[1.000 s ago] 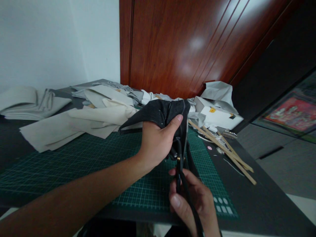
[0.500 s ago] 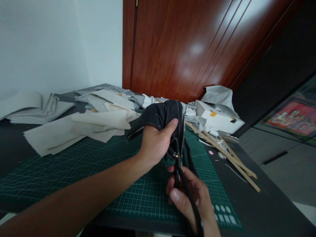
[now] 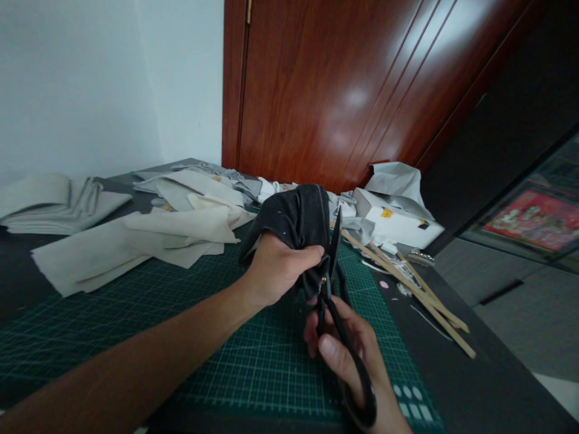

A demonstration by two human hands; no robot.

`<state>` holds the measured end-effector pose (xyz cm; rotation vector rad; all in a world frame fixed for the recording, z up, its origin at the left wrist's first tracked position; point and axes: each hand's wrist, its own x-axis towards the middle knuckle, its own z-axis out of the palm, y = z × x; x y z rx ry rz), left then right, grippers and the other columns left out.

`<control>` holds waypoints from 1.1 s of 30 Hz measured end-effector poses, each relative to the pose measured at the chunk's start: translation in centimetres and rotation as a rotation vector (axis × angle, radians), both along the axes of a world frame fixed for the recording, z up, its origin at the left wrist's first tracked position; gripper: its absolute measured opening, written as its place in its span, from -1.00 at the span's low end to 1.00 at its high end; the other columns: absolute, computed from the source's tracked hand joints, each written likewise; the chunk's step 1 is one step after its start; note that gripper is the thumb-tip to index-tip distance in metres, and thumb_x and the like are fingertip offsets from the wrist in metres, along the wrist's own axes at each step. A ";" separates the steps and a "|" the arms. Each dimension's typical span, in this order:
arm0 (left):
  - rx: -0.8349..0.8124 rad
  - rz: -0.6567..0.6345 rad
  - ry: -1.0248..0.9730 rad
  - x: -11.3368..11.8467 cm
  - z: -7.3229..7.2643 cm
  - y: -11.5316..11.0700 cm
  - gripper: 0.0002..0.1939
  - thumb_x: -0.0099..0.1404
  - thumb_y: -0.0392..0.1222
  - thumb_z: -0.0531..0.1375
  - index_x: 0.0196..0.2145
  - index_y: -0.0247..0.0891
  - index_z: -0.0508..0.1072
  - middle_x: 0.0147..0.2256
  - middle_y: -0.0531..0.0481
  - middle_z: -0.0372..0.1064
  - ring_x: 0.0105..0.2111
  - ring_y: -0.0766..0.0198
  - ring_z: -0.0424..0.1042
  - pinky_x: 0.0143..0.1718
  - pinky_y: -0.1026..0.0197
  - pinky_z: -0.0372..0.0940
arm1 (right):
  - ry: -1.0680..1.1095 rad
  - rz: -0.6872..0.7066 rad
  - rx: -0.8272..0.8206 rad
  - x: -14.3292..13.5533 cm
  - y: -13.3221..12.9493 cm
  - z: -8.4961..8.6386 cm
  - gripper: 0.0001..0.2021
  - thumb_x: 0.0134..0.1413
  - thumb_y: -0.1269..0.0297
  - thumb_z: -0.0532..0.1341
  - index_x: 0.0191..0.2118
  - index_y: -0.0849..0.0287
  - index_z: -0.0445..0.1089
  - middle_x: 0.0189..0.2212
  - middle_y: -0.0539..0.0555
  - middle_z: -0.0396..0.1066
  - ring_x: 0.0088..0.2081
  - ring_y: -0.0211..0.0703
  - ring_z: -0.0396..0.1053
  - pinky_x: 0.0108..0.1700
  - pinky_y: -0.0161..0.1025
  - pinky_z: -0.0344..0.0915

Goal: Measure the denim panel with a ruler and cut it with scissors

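Observation:
Bunched dark fabric (image 3: 301, 208) with a pale stitched line near its right edge is gripped by my left hand (image 3: 275, 268), thumb on top and the other fingers hidden beneath it. My right hand (image 3: 353, 343) holds black-handled scissors (image 3: 340, 325), pointing up and away. Their dark blade (image 3: 335, 241) stands along the right edge of the fabric, close to my left thumb. Whether the lower blade lies inside the fabric is hard to see. Below both hands lies a green cutting mat (image 3: 235, 349) with a white grid.
Pale cloth pieces (image 3: 94, 253) and a folded stack (image 3: 40, 208) lie to the left. Several cloth scraps spread along the back. On the right are a white box (image 3: 398, 220), wooden strips (image 3: 425, 295) and small offcuts. A brown door (image 3: 316, 90) stands behind the table.
The scissors have opened somewhat, and their upper blade now shows apart from the fabric's right edge. My left hand has shifted slightly left and down, and the view has tilted a little.

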<state>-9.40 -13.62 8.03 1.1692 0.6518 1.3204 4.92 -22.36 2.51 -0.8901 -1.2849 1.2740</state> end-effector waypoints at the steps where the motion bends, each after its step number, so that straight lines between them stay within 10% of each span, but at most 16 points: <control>1: -0.004 -0.011 0.010 -0.1 0.0 0.0 -0.73 0.00 -0.13 0.44 -0.59 -0.20 0.42 -0.62 -0.01 0.45 -0.72 0.17 0.40 -0.77 0.16 0.32 | 0.013 0.004 0.009 0.1 0.0 0.0 -0.53 0.02 -0.04 0.53 0.01 0.03 0.55 -0.33 0.00 0.45 -0.32 -0.16 0.28 -0.30 -0.26 0.23; 21: 0.136 -0.305 0.149 -2.6 0.8 1.5 -0.85 0.00 -0.37 0.37 -0.40 -0.27 0.58 -0.40 -0.07 0.58 -0.37 0.11 0.59 -0.31 0.10 0.54 | -0.004 0.056 0.023 2.3 0.5 -1.2 -0.48 0.06 0.03 0.52 0.11 0.06 0.54 -0.27 0.06 0.50 -0.33 -0.12 0.35 -0.25 -0.18 0.35; 33: 0.115 -0.291 0.350 -3.0 1.1 1.3 -0.84 -0.04 -0.44 0.36 -0.49 -0.26 0.52 -0.50 -0.02 0.51 -0.44 0.15 0.55 -0.38 0.17 0.47 | -0.079 0.104 -0.013 2.3 0.4 0.0 -0.50 0.08 -0.06 0.50 0.03 0.11 0.52 -0.32 0.03 0.46 -0.35 -0.17 0.28 -0.28 -0.24 0.23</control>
